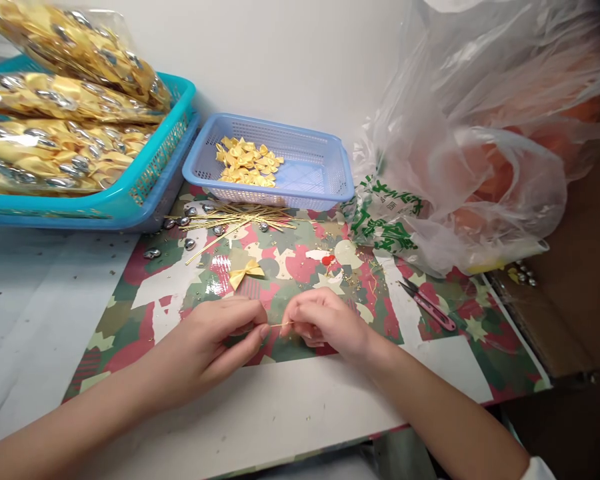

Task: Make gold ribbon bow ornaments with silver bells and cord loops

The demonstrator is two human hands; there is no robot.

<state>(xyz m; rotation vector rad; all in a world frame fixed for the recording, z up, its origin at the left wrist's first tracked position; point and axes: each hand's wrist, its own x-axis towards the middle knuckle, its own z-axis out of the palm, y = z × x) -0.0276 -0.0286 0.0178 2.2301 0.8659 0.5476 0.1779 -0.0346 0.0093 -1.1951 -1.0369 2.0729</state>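
Observation:
Between my two hands runs a short, thin gold cord (278, 325). My left hand (223, 337) pinches one end of it between thumb and forefinger. The other end is in the closed fingers of my right hand (325, 321), whose fingertips are partly hidden. Just beyond the hands, a yellow ribbon bow (247, 272) lies on the patterned table cover (300, 248). Farther back lie a bundle of gold cords (245, 217) and several shiny silver beads (189, 244).
At the back, a blue basket (325, 197) holds yellow bows (250, 162). To its left, a turquoise basket (175, 143) carries clear bags of bows and beads (75, 143). Pink-handled thread snips (433, 308) lie at right, below a large plastic bag (460, 167).

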